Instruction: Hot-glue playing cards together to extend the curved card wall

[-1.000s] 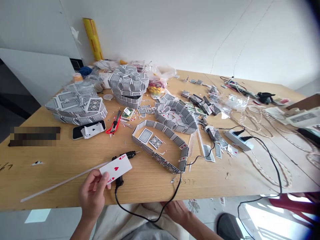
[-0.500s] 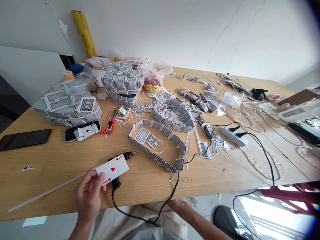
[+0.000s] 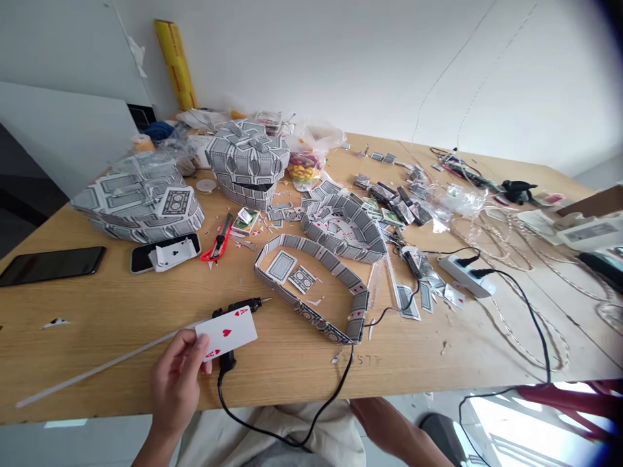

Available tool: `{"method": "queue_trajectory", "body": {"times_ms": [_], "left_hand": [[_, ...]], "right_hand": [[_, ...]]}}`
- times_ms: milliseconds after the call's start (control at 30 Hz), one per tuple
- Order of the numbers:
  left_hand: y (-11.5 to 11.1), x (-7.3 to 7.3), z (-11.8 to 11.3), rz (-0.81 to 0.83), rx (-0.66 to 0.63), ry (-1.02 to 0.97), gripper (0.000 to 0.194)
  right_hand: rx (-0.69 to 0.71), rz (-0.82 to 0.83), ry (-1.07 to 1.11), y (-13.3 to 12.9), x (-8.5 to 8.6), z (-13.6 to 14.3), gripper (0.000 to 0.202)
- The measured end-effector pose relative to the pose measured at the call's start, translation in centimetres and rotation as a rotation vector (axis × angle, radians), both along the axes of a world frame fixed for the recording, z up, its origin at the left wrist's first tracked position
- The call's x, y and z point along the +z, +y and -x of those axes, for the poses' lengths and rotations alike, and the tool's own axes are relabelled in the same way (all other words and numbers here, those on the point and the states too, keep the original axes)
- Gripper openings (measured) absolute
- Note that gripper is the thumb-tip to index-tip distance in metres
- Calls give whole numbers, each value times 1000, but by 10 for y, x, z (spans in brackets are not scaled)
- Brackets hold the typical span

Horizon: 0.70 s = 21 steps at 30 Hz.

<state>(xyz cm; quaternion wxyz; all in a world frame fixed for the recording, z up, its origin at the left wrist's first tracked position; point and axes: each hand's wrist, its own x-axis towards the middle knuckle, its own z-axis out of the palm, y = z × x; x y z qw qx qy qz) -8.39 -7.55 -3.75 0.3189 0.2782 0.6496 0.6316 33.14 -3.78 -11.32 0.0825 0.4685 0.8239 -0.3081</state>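
Observation:
My left hand (image 3: 178, 376) pinches an ace of hearts playing card (image 3: 233, 334) between thumb and fingers, face up. Under and behind that card lies a black glue gun (image 3: 241, 305), partly covered, with a long translucent glue stick (image 3: 102, 370) running out to the left. Just right of the card stands a curved, open band of folded playing cards (image 3: 314, 250); two loose cards (image 3: 281, 266) lie face down inside it. Of my right arm only the forearm (image 3: 394, 431) shows below the table edge; the hand itself is hidden.
Card-built boxes (image 3: 248, 155) stand at the back left. A red utility knife (image 3: 219, 240) and two phones (image 3: 53, 264) lie left of the band. Behind it is a card-walled tray (image 3: 341, 246). Scraps, a power strip (image 3: 464, 275) and cords are to the right.
The view has shifted slightly, so the table's things appear a little further right. My right forearm has moved to the right. My left hand still holds the card over the glue gun.

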Motion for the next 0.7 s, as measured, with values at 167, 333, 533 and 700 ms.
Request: {"method": "queue_trajectory", "body": {"times_ms": [167,333,533,700], "left_hand": [[-3,3,-4,-62,-93,241,29],[-10,21,-18,-343,-352,669,29],[-15,41,-45,-406,-611,753,35],[-21,40,-42,-327,-604,777,37]], "right_hand": [[67,623,18,-11,85,33,27],[-220,1188,873,14,133,91,71],[-458,1192,974,22,121,139,53],[-512,1054,939,28,115,151,52]]}}
